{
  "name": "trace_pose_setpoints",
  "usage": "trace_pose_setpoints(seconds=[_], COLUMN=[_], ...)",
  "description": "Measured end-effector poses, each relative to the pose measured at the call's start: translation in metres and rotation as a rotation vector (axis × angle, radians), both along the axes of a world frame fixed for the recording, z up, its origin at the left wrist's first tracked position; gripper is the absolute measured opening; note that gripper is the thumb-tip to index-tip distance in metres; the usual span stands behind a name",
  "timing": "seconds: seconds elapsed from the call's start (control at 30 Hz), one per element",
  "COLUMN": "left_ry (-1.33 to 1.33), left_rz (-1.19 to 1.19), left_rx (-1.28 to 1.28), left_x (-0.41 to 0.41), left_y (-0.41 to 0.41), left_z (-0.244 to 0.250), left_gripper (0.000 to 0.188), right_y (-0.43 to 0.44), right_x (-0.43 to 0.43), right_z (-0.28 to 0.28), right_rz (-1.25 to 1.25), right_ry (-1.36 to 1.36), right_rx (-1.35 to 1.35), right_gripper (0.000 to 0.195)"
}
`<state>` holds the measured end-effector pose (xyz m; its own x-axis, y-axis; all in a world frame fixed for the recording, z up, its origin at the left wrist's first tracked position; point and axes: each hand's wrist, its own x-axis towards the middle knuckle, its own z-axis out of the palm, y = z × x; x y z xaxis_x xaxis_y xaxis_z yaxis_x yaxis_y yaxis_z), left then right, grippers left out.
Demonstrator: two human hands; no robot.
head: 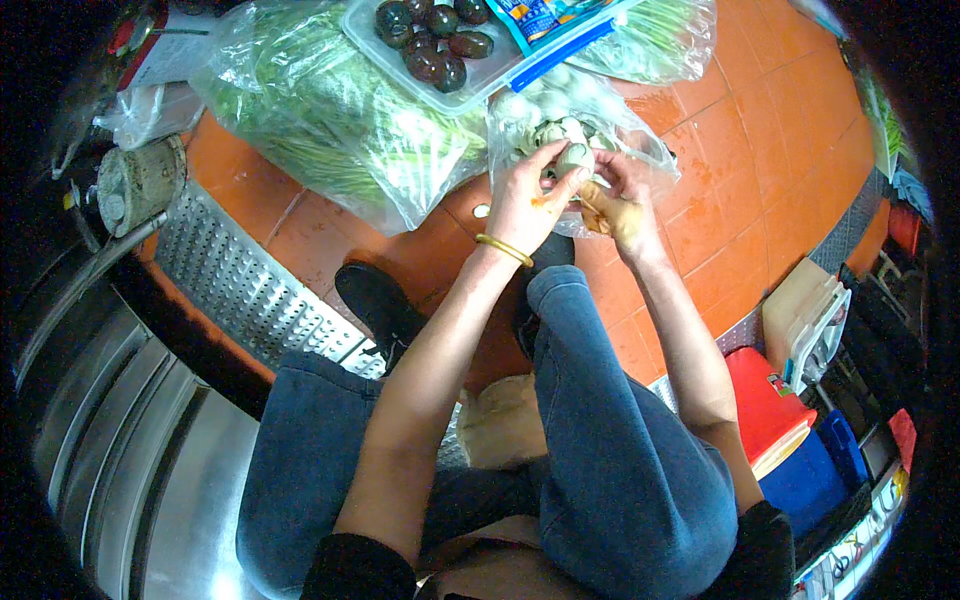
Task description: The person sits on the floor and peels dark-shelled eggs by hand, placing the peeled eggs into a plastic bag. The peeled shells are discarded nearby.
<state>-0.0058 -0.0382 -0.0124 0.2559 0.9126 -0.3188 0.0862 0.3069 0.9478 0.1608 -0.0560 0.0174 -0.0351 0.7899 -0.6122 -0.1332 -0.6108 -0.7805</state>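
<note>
A pale greenish egg [576,157] with a dark crack in its shell is held between the fingertips of my left hand [529,196] and my right hand [619,208]. Both hands are over a clear plastic bag [646,142] lying on the floor. Inside it are whole pale eggs [517,112] and broken eggshells [553,133]. Just beyond, a clear plastic container [480,96] holds several dark, shiny peeled preserved eggs [427,66] and a blue printed packet [536,19]. Brownish stains mark both hands; my left wrist wears a gold-coloured bangle [504,249].
Large plastic bags of green vegetables [322,127] lie left of and behind the container. A shell scrap [481,211] sits on the orange tile floor [750,150]. A perforated metal drain cover [247,270] runs along the left; a red bin [765,405] stands at right.
</note>
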Motion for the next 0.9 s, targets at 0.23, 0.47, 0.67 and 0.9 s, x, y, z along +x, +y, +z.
trace_pose_setpoints(seconds=[0.23, 0.47, 0.67, 0.9], left_ry=[-0.152, 0.034, 0.086, 0.107], left_rz=[-0.077, -0.098, 0.0, -0.07], left_rx=[-0.104, 0.094, 0.16, -0.012], left_x=[-0.011, -0.01, -0.002, -0.006], left_y=[0.009, 0.01, 0.008, 0.008], left_z=[-0.001, -0.003, -0.008, -0.013], left_gripper=[0.04, 0.034, 0.029, 0.029], right_y=[0.001, 0.001, -0.003, -0.004], right_x=[-0.005, -0.004, -0.006, 0.007], right_z=[0.003, -0.001, -0.006, -0.003], right_rz=[0.071, 0.061, -0.079, -0.051], right_ry=[-0.199, -0.213, -0.039, 0.203], right_rx=[0.015, 0.032, 0.152, -0.028], right_gripper=[0.043, 0.046, 0.043, 0.041])
